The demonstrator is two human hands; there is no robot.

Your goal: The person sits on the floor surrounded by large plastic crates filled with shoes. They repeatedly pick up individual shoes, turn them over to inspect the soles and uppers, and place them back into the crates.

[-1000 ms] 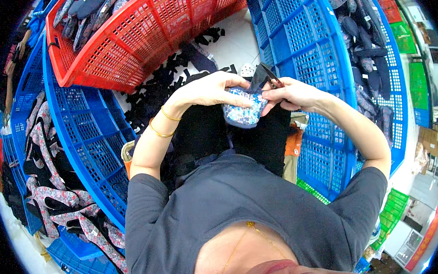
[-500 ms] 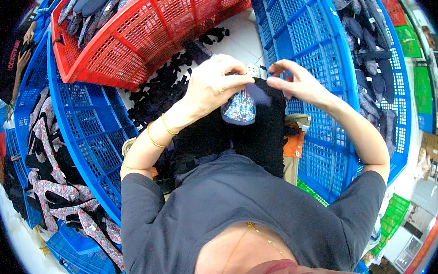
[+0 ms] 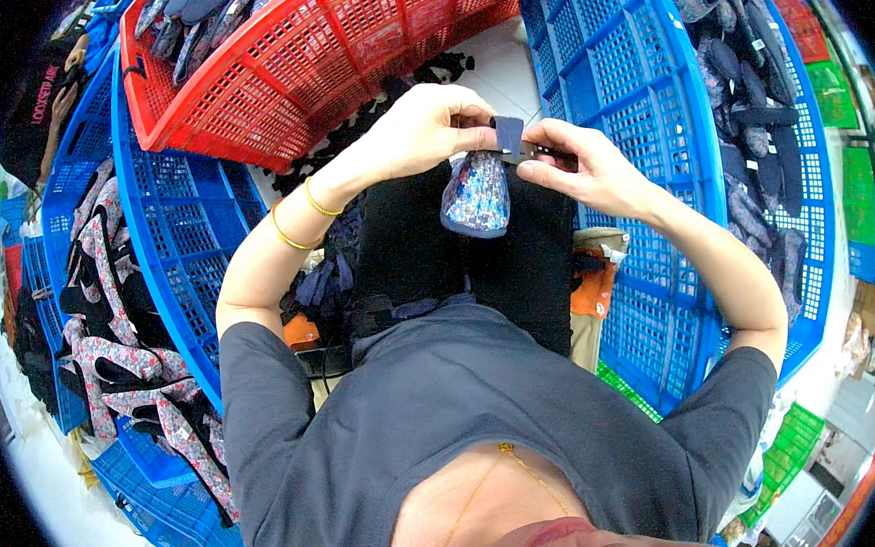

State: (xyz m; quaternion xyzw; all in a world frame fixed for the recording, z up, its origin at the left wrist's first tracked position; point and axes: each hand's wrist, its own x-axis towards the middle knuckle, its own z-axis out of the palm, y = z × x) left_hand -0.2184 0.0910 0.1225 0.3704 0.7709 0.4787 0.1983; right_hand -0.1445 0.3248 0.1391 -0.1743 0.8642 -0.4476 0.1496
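My left hand (image 3: 445, 125) is closed in a pinch on a rounded piece of patterned fabric (image 3: 475, 199), blue and white with navy edging. The piece hangs over my black-clad lap, and its plain navy strap (image 3: 508, 132) stands up between my two hands. Closed beside the strap, my right hand (image 3: 581, 169) holds what look like small dark snips (image 3: 548, 153), mostly hidden by the fingers. Their thin tip meets the strap, but I cannot tell whether the strap is between the blades.
A red crate (image 3: 246, 90) of fabric pieces leans ahead. Tall blue crates stand at left (image 3: 191, 248) and right (image 3: 626, 162). Dark fabric scraps (image 3: 332, 270) lie by my legs. Pink floral pieces (image 3: 128, 368) fill the far left; another person's arm (image 3: 59, 111) shows there.
My right hand has moved left to meet the fabric piece. The navy strap, blurred and drooping to the right before, now stands upright between my hands. My left hand keeps its pinch.
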